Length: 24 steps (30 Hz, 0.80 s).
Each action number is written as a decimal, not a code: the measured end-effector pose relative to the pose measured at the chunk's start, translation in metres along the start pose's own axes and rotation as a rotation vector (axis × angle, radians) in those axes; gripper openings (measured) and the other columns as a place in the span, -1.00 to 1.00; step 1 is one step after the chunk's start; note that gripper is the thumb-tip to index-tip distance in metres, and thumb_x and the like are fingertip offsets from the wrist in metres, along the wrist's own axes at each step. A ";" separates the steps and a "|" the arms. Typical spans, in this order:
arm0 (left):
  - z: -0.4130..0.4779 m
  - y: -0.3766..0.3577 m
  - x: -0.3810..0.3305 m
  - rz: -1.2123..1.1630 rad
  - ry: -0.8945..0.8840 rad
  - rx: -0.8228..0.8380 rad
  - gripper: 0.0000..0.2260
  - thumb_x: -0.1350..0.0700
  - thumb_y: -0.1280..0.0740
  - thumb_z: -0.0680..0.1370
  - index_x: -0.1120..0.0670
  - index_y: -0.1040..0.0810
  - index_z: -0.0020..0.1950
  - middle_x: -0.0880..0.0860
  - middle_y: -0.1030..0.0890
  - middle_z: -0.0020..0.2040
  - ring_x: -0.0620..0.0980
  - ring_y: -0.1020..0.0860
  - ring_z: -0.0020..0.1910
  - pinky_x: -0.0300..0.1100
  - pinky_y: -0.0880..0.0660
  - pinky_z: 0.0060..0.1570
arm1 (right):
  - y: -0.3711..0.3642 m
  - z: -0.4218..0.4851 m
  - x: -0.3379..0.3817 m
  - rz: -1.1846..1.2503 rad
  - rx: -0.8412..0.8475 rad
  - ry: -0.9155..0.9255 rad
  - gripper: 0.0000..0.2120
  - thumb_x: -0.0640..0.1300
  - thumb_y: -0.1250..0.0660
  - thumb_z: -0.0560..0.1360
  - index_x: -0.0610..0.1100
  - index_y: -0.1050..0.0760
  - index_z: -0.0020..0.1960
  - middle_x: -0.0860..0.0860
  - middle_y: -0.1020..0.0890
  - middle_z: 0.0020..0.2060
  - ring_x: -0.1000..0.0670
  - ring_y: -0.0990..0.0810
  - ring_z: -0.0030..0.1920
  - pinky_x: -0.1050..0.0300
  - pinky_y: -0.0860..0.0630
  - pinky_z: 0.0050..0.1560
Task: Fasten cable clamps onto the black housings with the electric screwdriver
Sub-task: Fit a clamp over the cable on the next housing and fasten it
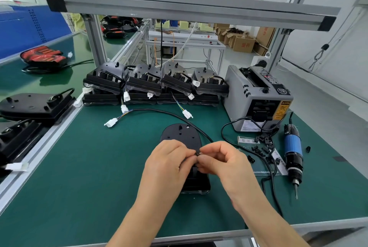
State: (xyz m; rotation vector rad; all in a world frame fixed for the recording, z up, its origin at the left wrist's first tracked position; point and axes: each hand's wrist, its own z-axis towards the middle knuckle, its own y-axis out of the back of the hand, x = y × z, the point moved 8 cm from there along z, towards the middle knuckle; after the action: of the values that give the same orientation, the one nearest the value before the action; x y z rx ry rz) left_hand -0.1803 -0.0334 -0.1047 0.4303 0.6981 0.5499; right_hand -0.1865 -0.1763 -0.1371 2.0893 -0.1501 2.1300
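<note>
Pinching a small black cable clamp point(197, 154) from both sides, the left hand point(169, 159) and the right hand point(221, 159) meet with curled fingers just above the near half of one black housing point(180, 134). The fingertips hide most of the clamp, so I cannot tell its shape well. The housing lies flat on the green matte surface point(89, 167); its far end is rounded, smooth plastic with small holes and a short peg. A thin black cable point(159, 110) curves from behind the right hand to a white connector point(111, 122). To the right, apart from the hands, lies the electric screwdriver point(293, 155), blue and black, with its metal bit toward the near edge. Between it and the housing are loose clamps point(260, 147), small and black. Farther back stands a grey boxy tape dispenser point(256, 97), and beside it a row of stacked housings point(143, 83), glossy black.
</note>
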 end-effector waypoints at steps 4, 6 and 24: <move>-0.002 0.006 -0.014 0.075 -0.163 -0.060 -0.86 0.13 -0.34 0.48 0.13 -0.64 -0.23 -0.01 -0.55 -0.24 -0.07 -0.46 -0.19 -0.20 -0.43 -0.18 | 0.000 -0.001 -0.001 0.083 -0.006 -0.030 -0.87 -0.40 -0.39 0.43 -0.20 -0.57 -0.11 -0.11 -0.69 -0.29 -0.04 -0.67 -0.29 0.21 -0.60 -0.23; -0.002 0.006 -0.020 0.129 -0.261 -0.032 -0.87 0.19 -0.36 0.50 0.12 -0.60 -0.26 0.00 -0.53 -0.23 -0.01 -0.45 -0.20 -0.14 -0.43 -0.20 | 0.001 -0.002 -0.004 0.129 -0.005 -0.053 -0.87 -0.43 -0.38 0.42 -0.23 -0.56 -0.11 -0.12 -0.69 -0.29 -0.04 -0.67 -0.30 0.22 -0.59 -0.25; -0.018 0.000 0.018 -0.048 0.004 0.158 -0.86 0.00 -0.34 0.51 0.03 -0.62 -0.05 -0.18 -0.54 -0.05 -0.19 -0.43 0.00 -0.43 -0.34 0.05 | 0.011 -0.008 -0.013 -0.252 -0.053 -0.038 -0.83 -0.34 -0.39 0.40 -0.10 -0.48 -0.19 -0.03 -0.62 -0.32 -0.01 -0.60 -0.31 0.04 -0.59 -0.17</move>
State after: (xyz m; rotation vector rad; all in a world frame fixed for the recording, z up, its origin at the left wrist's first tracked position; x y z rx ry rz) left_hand -0.1814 -0.0195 -0.1257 0.5583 0.7564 0.4520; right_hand -0.1963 -0.1865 -0.1500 2.0004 0.0505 1.9200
